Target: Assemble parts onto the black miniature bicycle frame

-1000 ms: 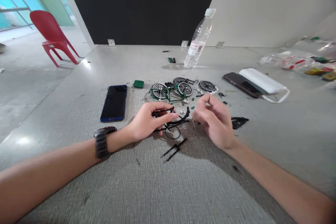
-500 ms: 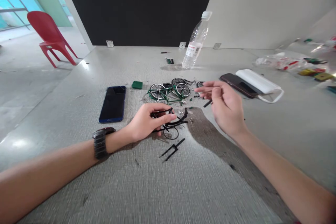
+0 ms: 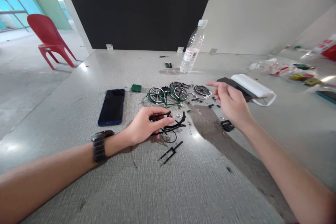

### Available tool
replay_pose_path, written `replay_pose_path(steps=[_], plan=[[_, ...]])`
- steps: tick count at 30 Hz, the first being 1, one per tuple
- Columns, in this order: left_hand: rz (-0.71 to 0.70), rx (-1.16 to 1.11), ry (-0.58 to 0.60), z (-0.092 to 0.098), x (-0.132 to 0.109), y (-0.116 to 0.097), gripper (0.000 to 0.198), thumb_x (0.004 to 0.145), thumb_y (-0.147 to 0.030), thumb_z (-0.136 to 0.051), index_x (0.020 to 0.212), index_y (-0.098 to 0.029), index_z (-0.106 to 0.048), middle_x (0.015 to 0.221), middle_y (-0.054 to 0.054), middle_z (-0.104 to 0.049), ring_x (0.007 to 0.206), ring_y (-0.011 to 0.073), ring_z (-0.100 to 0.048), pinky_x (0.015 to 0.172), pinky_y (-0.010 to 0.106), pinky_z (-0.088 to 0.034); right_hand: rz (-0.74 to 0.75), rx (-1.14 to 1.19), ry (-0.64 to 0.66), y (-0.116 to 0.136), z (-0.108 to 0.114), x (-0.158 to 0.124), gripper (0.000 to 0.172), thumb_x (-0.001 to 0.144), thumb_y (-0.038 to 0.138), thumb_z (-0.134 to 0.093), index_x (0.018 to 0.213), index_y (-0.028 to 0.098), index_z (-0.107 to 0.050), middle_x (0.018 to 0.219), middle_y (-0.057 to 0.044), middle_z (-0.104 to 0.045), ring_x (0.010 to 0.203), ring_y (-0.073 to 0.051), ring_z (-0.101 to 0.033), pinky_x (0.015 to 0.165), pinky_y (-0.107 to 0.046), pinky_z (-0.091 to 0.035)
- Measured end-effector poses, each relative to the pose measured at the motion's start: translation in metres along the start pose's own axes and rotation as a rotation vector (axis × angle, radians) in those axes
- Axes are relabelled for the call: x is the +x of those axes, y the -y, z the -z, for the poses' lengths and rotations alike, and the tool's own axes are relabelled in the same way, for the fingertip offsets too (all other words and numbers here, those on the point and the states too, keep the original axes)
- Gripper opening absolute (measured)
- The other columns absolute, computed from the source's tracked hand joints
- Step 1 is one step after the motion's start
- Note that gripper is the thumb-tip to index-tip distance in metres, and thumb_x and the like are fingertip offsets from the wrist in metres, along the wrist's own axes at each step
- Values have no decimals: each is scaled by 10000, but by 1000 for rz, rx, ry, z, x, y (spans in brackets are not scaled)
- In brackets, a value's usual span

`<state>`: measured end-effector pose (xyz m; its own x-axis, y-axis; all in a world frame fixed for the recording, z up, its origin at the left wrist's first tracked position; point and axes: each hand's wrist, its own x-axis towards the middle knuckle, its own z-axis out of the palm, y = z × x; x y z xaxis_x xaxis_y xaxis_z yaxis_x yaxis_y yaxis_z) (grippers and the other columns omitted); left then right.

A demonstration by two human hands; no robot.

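Observation:
My left hand (image 3: 149, 124) is closed around a black toy bicycle frame (image 3: 180, 123), low over the table, its fingers hiding part of it. A thin black ring (image 3: 168, 135) shows just below the frame. Nearer me lies a black bicycle fork (image 3: 171, 152). My right hand (image 3: 229, 99) hovers above the table with its index finger stretched out and the other fingers curled; no object shows in it. That fingertip is close to a loose toy wheel (image 3: 202, 90). A green toy bicycle (image 3: 169, 96) lies on its side beyond my left hand.
On the left lie a blue phone (image 3: 112, 107) and a green block (image 3: 136, 88). A clear bottle (image 3: 193, 49) stands at the back. To the right are a white case (image 3: 250, 84), a black part (image 3: 227, 125) and plastic bags (image 3: 275, 67). Small parts (image 3: 196, 99) lie scattered mid-table.
My right hand has shifted slightly right, its index finger now extended, uncovering the loose wheel and small parts. My left hand keeps hold of the black frame. The view has tilted slightly.

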<state>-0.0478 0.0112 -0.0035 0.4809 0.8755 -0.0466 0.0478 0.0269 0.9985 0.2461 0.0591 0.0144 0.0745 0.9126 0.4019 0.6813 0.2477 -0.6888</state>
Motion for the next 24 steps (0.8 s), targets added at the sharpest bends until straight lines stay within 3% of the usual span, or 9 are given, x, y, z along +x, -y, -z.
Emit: replay_pose_path(steps=[3, 6, 12, 16, 21, 24], plan=[[-5, 12, 6, 1, 0, 0, 347, 874, -467, -739, 962, -133, -707, 728, -28, -510, 544, 72, -454, 481, 226, -556, 71, -215, 12, -5, 6, 4, 361, 1022, 466, -496, 1096, 240, -768, 894, -80, -667, 672, -190, -536, 635, -361, -406], [-19, 28, 30, 2, 0, 0, 348, 888, -485, -729, 935, -141, -698, 727, -35, -494, 541, 70, -466, 496, 223, -563, 130, -279, 8, -5, 12, 6, 286, 986, 367, -555, 1096, 240, -785, 976, -94, -723, 725, -208, -595, 675, -376, -446], [1, 83, 36, 2, -1, -1, 336, 914, -481, -704, 923, -146, -683, 689, -45, -471, 510, 65, -502, 462, 179, -493, 167, -345, -17, -7, 22, 10, 251, 936, 233, -568, 1057, 232, -788, 1002, -95, -745, 832, -240, -645, 807, -424, -491], [14, 65, 33, 0, -1, 1, 339, 894, -483, -721, 908, -147, -676, 675, -48, -454, 529, 70, -448, 486, 202, -534, 168, -371, -30, -13, 21, 8, 243, 946, 265, -565, 1029, 222, -790, 1033, -120, -735, 834, -245, -641, 813, -441, -498], [14, 46, 28, -1, -2, 2, 347, 887, -495, -723, 920, -153, -669, 683, -47, -463, 537, 72, -429, 495, 211, -548, 143, -419, 51, -14, 17, 10, 278, 951, 261, -539, 1056, 212, -791, 992, -119, -705, 774, -227, -623, 802, -446, -487], [10, 86, 32, -1, -2, -2, 329, 893, -475, -708, 881, -151, -654, 663, -52, -460, 523, 70, -469, 472, 185, -506, 182, -474, 171, -11, 8, 23, 320, 948, 217, -491, 1068, 203, -787, 1027, -134, -710, 799, -231, -630, 806, -443, -483]])
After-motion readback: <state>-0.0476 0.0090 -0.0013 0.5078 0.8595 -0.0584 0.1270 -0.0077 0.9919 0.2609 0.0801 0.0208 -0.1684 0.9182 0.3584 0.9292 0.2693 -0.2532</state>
